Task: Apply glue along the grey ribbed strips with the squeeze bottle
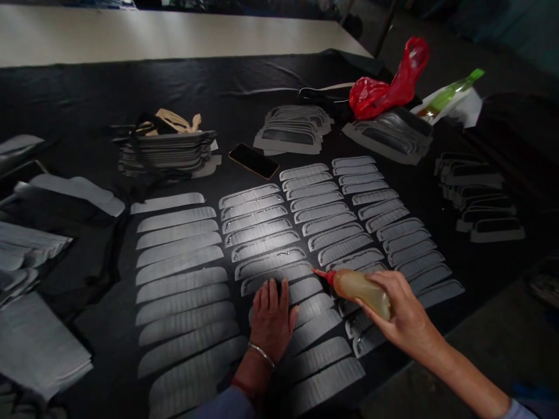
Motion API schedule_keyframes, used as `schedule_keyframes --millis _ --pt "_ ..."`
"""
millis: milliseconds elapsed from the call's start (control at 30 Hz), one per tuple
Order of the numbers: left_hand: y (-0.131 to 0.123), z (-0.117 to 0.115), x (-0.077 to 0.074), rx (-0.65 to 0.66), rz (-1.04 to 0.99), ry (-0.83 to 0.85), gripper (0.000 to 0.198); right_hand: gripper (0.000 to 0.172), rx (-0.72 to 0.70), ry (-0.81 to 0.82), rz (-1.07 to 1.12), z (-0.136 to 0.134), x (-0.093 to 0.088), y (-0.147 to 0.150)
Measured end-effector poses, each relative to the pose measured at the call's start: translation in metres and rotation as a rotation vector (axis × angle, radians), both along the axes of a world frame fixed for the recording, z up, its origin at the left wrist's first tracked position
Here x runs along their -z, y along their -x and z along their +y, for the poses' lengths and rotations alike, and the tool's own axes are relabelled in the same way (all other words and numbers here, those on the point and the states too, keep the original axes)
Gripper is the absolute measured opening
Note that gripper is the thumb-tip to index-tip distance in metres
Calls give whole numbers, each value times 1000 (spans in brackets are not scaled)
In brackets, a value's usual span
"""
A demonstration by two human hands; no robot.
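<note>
My right hand (404, 311) is closed around a translucent squeeze bottle (360, 289) with yellowish contents and a red nozzle (325, 274). The bottle is tilted to the left, and its tip is at the right end of a grey curved-edge piece (279, 276). Just below that piece, my left hand (273, 317) rests with fingers stretched out, partly covering the pieces under it. Wet-looking lines follow the edges of the pieces farther up this column (264, 245) and of those to the right. The pieces in the left column (183, 291) show no such lines.
A phone (253, 161) lies beyond the columns. Behind are piled grey pieces (166, 154), cut-out frames (290, 131), a red plastic bag (388, 87) and a green-topped bottle (452, 93). More dark frames (480, 195) lie right; grey sheets (39, 343) lie left on the black-covered table.
</note>
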State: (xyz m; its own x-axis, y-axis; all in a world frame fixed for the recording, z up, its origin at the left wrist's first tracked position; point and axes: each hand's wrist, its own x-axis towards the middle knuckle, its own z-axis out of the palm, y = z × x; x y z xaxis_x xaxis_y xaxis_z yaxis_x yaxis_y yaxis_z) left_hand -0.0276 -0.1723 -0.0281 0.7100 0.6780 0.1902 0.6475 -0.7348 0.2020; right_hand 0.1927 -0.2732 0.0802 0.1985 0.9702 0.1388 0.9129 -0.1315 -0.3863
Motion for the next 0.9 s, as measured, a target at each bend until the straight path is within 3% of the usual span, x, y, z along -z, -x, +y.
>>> schedule_keyframes --millis 133,233,367,467,667,900 --pt "0 0 -1 2 -6 5 48 42 35 0 77 2 6 1" --pt "1 1 -2 2 -9 16 48 35 215 10 284 12 11 8" --pt "2 2 -3 27 13 30 48 37 613 55 976 27 2 19" --pt "4 3 -4 39 36 23 51 41 746 -5 1358 29 -14 19" --pt "7 3 -4 22 48 33 51 41 874 -101 1401 7 -29 13" --pt "8 -3 -17 25 103 46 44 39 872 -131 1350 -12 -31 20"
